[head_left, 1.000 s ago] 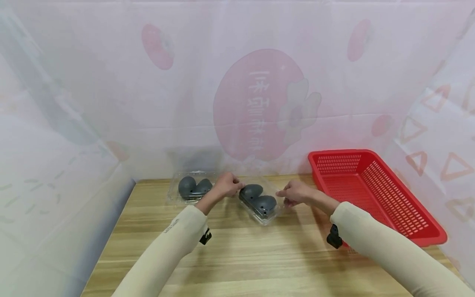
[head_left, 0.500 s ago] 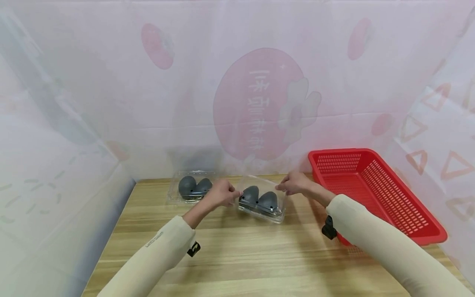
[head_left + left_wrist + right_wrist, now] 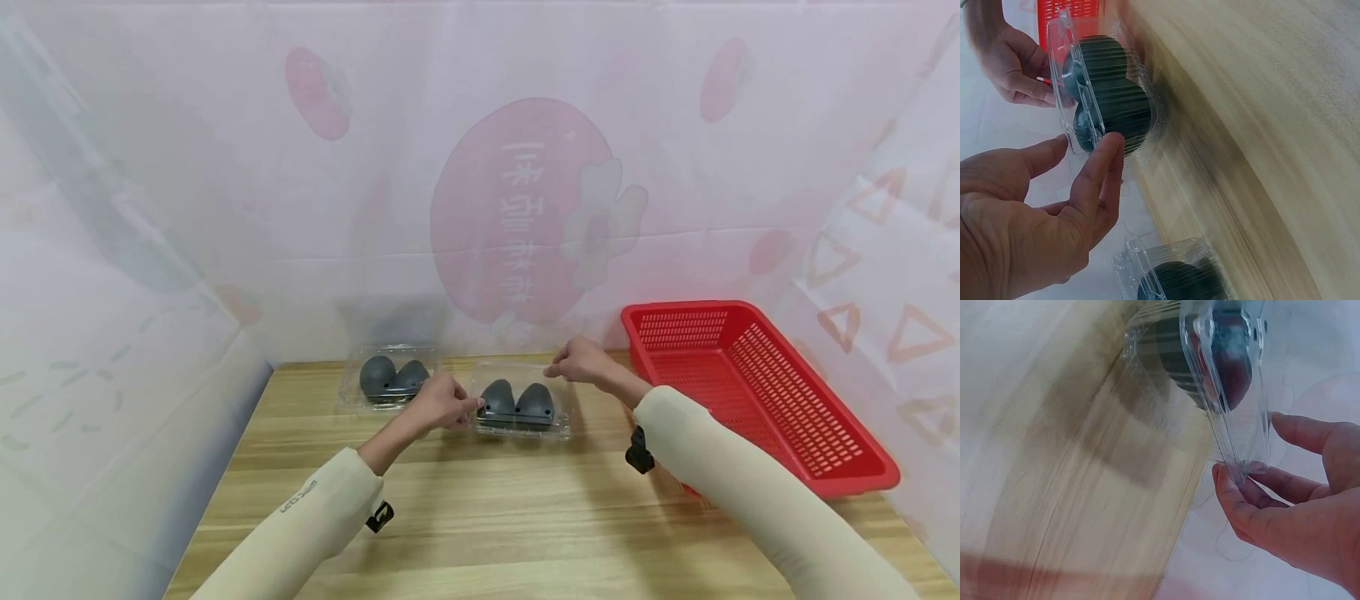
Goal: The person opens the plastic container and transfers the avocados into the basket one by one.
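Note:
In the head view a clear plastic clamshell box (image 3: 517, 429) sits between my hands, with two dark grey-green egg-shaped items (image 3: 535, 404) inside. My left hand (image 3: 442, 402) pinches its left end; in the left wrist view the thumb and fingers (image 3: 1110, 147) meet that corner. At the far right corner, my right hand (image 3: 585, 360) pinches the plastic edge, the thumb on one face and fingers (image 3: 1225, 481) on the other. Whether the box touches the table is hard to tell. A second clamshell box (image 3: 352, 387) with two similar items lies left of my left hand.
A red perforated plastic basket (image 3: 817, 400) stands on the right side of the wooden table (image 3: 480, 517), close to my right forearm. Printed white cloth (image 3: 337, 208) walls enclose the table at the back and sides.
The box between my hands has turned from a slant to nearly square with the table's back edge and shifted slightly left. Both hands moved with it, the right one farther back.

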{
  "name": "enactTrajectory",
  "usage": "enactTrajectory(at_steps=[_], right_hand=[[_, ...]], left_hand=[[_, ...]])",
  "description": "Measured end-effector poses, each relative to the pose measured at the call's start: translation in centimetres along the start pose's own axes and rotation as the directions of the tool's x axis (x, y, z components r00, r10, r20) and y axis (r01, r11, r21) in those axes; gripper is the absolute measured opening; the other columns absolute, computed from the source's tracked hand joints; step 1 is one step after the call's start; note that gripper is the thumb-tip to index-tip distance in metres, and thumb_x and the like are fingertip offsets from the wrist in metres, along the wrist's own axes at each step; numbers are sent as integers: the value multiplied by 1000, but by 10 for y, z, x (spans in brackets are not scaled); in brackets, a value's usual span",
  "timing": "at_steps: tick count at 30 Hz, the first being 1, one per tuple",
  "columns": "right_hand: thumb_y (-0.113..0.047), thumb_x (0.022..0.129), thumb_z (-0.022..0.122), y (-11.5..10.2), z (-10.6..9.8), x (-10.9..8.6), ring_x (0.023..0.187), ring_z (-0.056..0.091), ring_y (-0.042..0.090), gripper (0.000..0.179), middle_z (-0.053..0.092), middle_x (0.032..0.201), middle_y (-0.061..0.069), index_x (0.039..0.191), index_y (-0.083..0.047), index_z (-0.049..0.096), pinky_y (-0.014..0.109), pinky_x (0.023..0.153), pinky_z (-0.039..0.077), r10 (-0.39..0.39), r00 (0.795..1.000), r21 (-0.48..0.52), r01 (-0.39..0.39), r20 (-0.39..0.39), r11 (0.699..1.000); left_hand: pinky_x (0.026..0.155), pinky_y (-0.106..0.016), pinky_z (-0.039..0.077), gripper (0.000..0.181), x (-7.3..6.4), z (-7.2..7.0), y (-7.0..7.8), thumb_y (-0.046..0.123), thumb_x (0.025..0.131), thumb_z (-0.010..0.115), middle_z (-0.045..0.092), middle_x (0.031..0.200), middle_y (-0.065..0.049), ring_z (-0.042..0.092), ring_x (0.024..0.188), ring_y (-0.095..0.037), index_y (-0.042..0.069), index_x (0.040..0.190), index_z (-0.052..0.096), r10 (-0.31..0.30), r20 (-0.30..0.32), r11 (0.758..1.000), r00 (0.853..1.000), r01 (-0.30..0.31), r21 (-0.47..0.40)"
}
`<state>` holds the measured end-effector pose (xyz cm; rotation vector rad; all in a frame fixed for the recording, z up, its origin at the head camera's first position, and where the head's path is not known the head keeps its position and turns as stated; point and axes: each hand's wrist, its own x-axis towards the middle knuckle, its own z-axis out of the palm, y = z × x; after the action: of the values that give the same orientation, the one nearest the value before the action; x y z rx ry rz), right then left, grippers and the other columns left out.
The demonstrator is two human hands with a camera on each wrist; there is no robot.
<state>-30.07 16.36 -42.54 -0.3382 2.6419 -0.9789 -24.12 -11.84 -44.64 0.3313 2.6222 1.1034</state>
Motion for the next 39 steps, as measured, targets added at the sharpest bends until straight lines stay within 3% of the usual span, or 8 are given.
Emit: enactTrajectory(at_steps=[5,16,22,27,31,34,37,39], right_hand=[[-17,96,74,-3,4,7,59,21,10,45,25,56,-8,57,-14,52,29,59,23,-12,999,-42,11,-30,999],[-13,94,74,3,14,14,57,18,9,55,22,57,-7,55,-18,36,27,55,19,-32,998,24,34,-56,999],[-17,95,75,7,17,14,67,36,11,35,44,65,-5,66,-9,58,28,64,33,-23,997,4,23,-79,1000],[-18,96,75,8,18,14,82,52,15,22,70,94,6,90,2,76,29,73,43,-13,996,5,14,-90,1000],[-19,99,73,8,19,13,87,57,18,26,74,108,16,99,7,76,31,75,45,-15,997,12,16,-76,1000],[-20,100,71,9,18,12,91,59,22,26,73,111,19,103,6,76,36,80,48,-13,998,38,15,-62,999],[-20,101,70,11,15,9,101,64,27,27,73,115,22,106,6,75,43,90,53,-13,998,55,16,-57,998],[-20,102,68,13,13,7,95,63,26,27,71,108,22,96,6,71,42,87,52,-10,998,61,14,-57,998]], left_hand=[[72,-45,63,44,-2,2,-3,25,104,71,76,70,-17,68,51,-21,-1,70,79,-32,1,999,999,32,-30],[75,-37,62,41,-6,7,-8,26,102,74,75,66,-11,77,68,-34,1,69,79,-46,-12,997,999,46,-62],[73,-36,63,44,-6,7,-8,28,102,74,75,66,-14,77,67,-35,0,68,79,-33,-2,999,999,33,-35],[64,-38,61,50,-5,5,-5,29,103,73,75,66,-16,76,68,-39,-3,65,75,-24,18,998,1000,23,64],[51,-28,48,57,-3,4,0,32,103,73,73,66,-22,68,53,-36,-5,59,69,-32,26,985,999,27,171],[46,-25,36,57,-3,4,5,33,103,73,70,62,-22,50,38,-21,-5,59,70,-47,26,973,999,40,227],[45,-27,32,59,-4,3,10,34,104,71,60,49,-13,34,37,-12,0,56,66,-64,23,964,998,56,261],[48,-30,35,60,-6,3,13,34,104,71,46,43,-3,31,39,-11,8,52,57,-49,5,953,999,45,299]])
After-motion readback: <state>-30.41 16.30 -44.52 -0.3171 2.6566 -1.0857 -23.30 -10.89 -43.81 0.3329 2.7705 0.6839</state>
